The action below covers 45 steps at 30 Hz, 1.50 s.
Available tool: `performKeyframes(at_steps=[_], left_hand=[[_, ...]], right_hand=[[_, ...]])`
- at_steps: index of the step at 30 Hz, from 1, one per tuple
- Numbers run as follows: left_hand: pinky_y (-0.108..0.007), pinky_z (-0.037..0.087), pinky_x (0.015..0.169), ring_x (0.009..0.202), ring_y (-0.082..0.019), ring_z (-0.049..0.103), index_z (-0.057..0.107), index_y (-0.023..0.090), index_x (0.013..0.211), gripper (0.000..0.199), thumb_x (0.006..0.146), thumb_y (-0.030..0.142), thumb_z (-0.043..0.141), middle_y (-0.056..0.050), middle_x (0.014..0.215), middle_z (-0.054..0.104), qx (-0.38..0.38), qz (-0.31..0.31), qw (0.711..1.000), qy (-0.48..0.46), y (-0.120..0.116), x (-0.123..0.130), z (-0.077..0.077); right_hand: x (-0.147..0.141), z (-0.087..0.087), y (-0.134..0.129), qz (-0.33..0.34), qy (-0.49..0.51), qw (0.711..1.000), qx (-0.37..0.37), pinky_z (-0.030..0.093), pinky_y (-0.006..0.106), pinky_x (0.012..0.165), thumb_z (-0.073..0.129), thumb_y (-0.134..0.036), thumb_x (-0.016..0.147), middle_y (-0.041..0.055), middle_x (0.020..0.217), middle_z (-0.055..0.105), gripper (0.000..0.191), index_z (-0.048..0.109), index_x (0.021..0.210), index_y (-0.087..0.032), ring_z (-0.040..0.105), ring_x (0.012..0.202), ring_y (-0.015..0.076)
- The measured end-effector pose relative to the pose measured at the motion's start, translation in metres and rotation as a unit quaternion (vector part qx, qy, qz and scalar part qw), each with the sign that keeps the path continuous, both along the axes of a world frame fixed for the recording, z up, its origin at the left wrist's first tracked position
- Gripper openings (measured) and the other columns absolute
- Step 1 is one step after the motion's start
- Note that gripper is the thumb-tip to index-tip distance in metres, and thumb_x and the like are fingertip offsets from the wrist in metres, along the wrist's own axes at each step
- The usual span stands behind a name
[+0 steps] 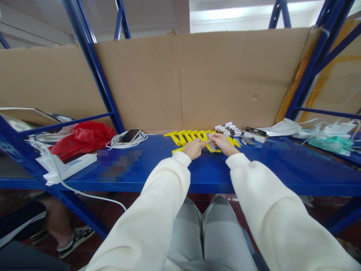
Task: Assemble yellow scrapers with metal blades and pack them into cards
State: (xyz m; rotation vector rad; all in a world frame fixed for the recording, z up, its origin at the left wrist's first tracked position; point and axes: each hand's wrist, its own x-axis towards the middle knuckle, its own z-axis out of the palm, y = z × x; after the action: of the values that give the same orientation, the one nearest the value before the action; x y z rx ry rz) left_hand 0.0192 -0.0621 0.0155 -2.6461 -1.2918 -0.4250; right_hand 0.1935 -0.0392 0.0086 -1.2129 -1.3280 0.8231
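Note:
My left hand (194, 148) and my right hand (222, 143) meet over the blue shelf, both with fingers drawn together. Between them is a small flat greyish piece (211, 146), partly covered by my fingers; its kind is too small to make out. My right fingers pinch its upper end, while the left fingertips reach its left side. Several yellow T-shaped plastic pieces (182, 139) lie in a row behind and left of my hands. Other yellow pieces (233, 142) show beside my right hand. White-and-black cards (229, 129) lie fanned out just beyond it.
A black-and-white package (255, 134) lies right of the cards. On the left are a phone (129, 136) on a coiled white cable (113, 143), a red bag (84, 138) and a white power strip (76, 167). Cardboard (225, 79) walls the back; blue posts (98, 71) flank it.

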Motion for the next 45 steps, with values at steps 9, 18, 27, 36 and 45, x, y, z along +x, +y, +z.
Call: performKeyframes(at_steps=[9,18,27,36,45], left_hand=[[-0.031,0.051,0.098,0.112,-0.022,0.066,0.056,0.028,0.150,0.048,0.104,0.023,0.043,-0.010,0.119,0.067,-0.018,0.007,0.998,-0.058,0.006,-0.005,-0.002],[-0.031,0.051,0.098,0.112,-0.021,0.066,0.058,0.031,0.148,0.047,0.103,0.024,0.045,-0.008,0.120,0.068,-0.018,-0.001,0.998,-0.064,0.008,-0.006,-0.003],[-0.032,0.051,0.099,0.112,-0.022,0.067,0.058,0.030,0.148,0.047,0.103,0.024,0.045,-0.009,0.120,0.068,-0.019,-0.001,0.998,-0.066,0.009,-0.006,-0.004],[-0.032,0.051,0.099,0.112,-0.021,0.067,0.058,0.031,0.148,0.047,0.103,0.025,0.046,-0.009,0.119,0.069,-0.020,0.000,0.997,-0.071,0.009,-0.005,-0.004],[-0.031,0.051,0.100,0.113,-0.021,0.067,0.058,0.029,0.149,0.047,0.103,0.025,0.046,-0.009,0.120,0.068,-0.025,0.001,0.997,-0.068,0.008,-0.005,-0.003]], right_hand=[[0.061,-0.003,-0.001,-0.325,-0.347,0.874,-0.102,0.048,0.045,0.098,0.058,-0.013,0.084,0.0230,0.119,0.072,0.024,0.075,0.102,-0.012,0.062,0.121,0.0350],[0.084,-0.016,-0.004,-0.353,-0.460,0.797,-0.167,0.041,0.060,0.102,0.055,-0.015,0.083,0.0258,0.130,0.066,0.045,0.070,0.125,-0.012,0.053,0.129,0.0375],[0.075,-0.009,-0.011,-0.327,-0.497,0.783,-0.179,0.036,0.056,0.105,0.042,-0.008,0.090,0.0276,0.134,0.064,0.046,0.069,0.128,-0.008,0.053,0.133,0.0356],[0.076,-0.009,-0.010,-0.322,-0.512,0.778,-0.168,0.037,0.057,0.103,0.043,-0.010,0.089,0.0272,0.133,0.065,0.047,0.069,0.128,-0.009,0.054,0.130,0.0367],[0.077,-0.010,-0.009,-0.322,-0.516,0.775,-0.173,0.038,0.056,0.103,0.045,-0.011,0.090,0.0271,0.133,0.065,0.046,0.069,0.130,-0.009,0.054,0.131,0.0368]])
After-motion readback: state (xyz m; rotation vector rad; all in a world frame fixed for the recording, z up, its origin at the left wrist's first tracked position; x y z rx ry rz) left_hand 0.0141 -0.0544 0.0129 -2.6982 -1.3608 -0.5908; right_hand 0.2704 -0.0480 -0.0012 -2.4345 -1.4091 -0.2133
